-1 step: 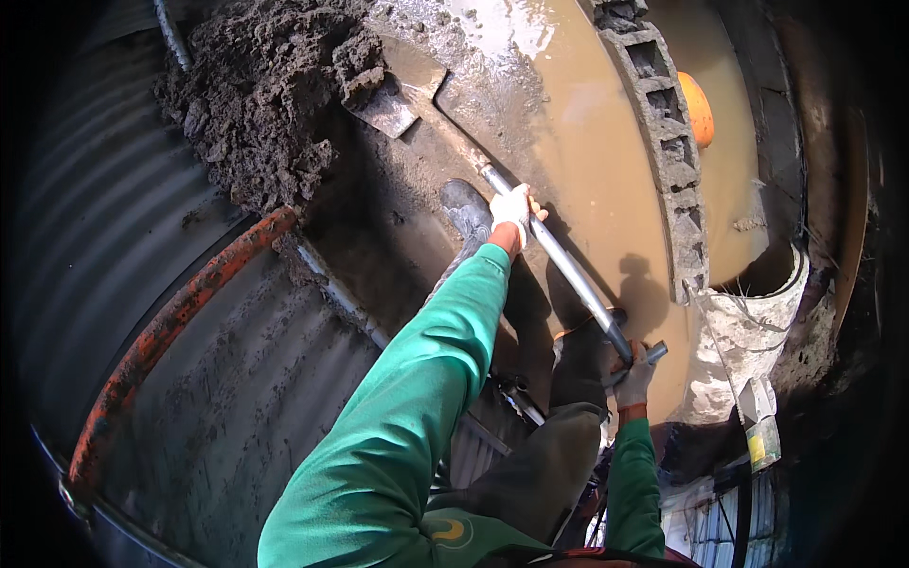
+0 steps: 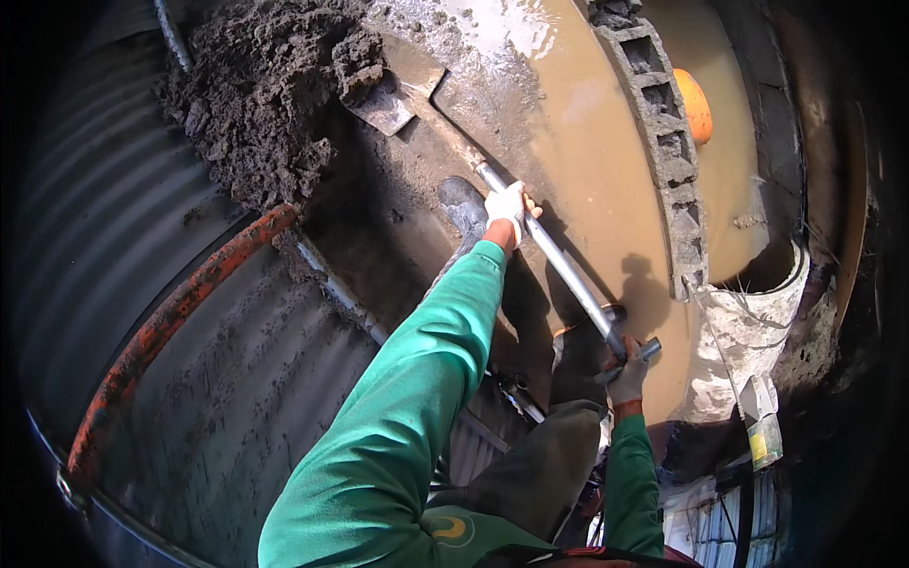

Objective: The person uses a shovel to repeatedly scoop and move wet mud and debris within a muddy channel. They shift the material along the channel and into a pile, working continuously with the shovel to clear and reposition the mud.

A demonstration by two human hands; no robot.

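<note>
Long green sleeves — orange cuffs at the wrists — and mud-grey trousers.

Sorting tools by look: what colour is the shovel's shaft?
Silvery grey metal, on the shovel shaft between the left hand and right hand; head view.

A heap of dark soil (image 2: 265, 104) blocks the upper left. Open muddy water (image 2: 587, 161) lies to the right, bounded by a row of concrete blocks (image 2: 663, 133). A rusty pipe (image 2: 180, 312) crosses the left.
</note>
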